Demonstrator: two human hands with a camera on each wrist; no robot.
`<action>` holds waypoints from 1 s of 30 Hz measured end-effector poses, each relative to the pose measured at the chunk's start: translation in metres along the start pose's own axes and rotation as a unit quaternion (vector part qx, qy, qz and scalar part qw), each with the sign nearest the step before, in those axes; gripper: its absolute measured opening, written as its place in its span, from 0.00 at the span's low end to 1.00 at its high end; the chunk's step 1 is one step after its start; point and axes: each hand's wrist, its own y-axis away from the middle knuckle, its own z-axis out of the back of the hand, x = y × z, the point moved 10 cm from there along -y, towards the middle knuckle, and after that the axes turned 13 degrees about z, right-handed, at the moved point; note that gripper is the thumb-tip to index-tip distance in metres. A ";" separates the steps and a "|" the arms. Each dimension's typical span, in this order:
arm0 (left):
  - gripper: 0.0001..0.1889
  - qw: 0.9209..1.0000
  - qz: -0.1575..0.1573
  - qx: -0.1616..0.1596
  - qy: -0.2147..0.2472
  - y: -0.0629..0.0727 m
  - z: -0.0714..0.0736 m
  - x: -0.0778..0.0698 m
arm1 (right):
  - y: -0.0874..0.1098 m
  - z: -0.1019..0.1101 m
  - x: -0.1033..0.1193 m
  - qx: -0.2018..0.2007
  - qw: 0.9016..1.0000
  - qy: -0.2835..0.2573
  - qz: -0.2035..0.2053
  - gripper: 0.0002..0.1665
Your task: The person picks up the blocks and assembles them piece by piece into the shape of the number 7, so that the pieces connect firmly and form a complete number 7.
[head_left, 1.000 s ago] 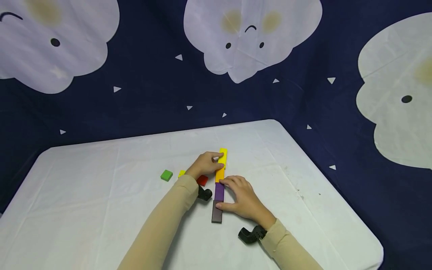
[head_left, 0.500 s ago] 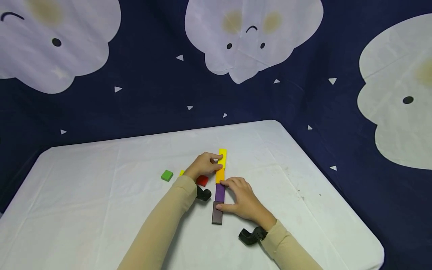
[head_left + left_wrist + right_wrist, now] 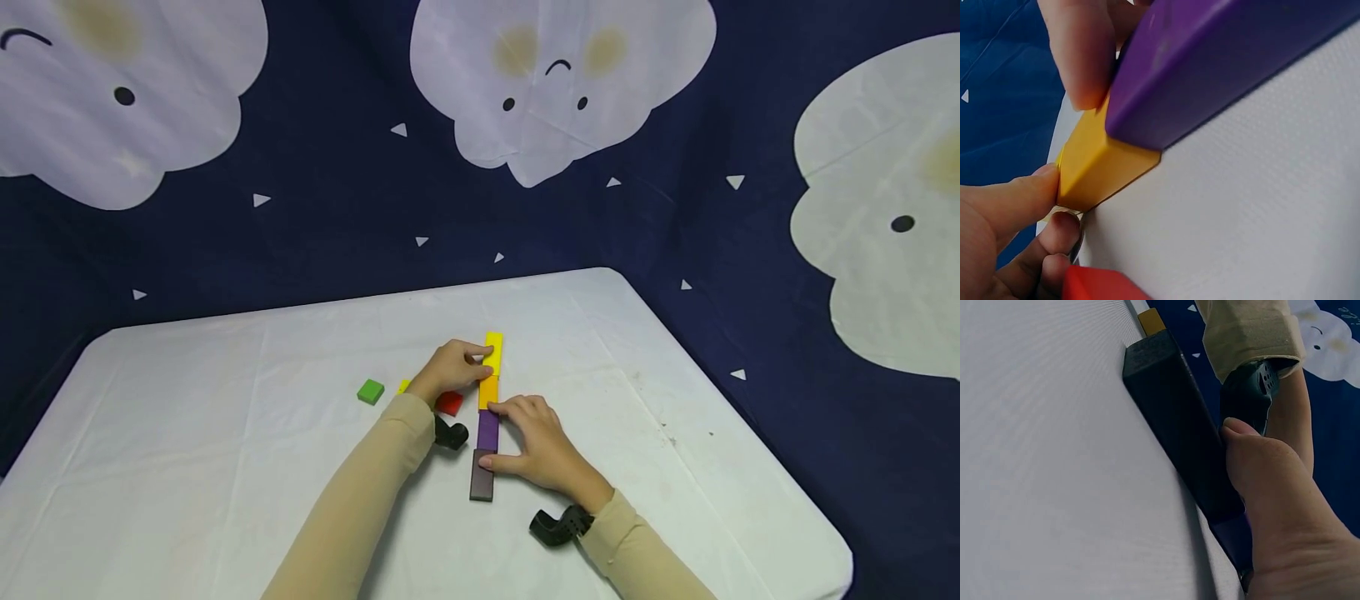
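Note:
A straight row of flat blocks lies on the white table: a yellow block farthest away, then an orange block, a purple block and a dark brown block nearest. The left hand pinches the yellow block between index finger and thumb, the thumb close to its joint with the orange one. Lower down, the right hand rests its thumb on the dark brown block. Its forefinger touches the row where orange meets purple. In the left wrist view a gap-free joint shows between the orange and purple blocks.
Left of the row lie a green block, a partly hidden yellow piece and a red block beneath the left wrist. Black camera mounts hang from both wrists. A dark blue cloth with clouds hangs behind the table.
Both hands keep nearly the same hold on the row. The row and hands appear only slightly lower in view; the other blocks look unmoved.

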 end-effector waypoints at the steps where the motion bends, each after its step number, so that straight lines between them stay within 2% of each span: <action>1: 0.24 1.000 0.000 0.000 0.003 0.000 0.000 0.001 | 0.000 0.000 0.000 -0.002 1.000 -0.002 0.000 0.46; 16: 0.23 1.000 -0.013 0.002 0.004 0.003 0.004 0.000 | 0.000 0.000 0.000 0.002 1.000 -0.004 -0.001 0.46; 30: 0.22 1.000 0.000 0.010 0.008 0.004 0.004 0.002 | 0.000 -0.001 0.001 0.007 1.000 0.000 -0.003 0.46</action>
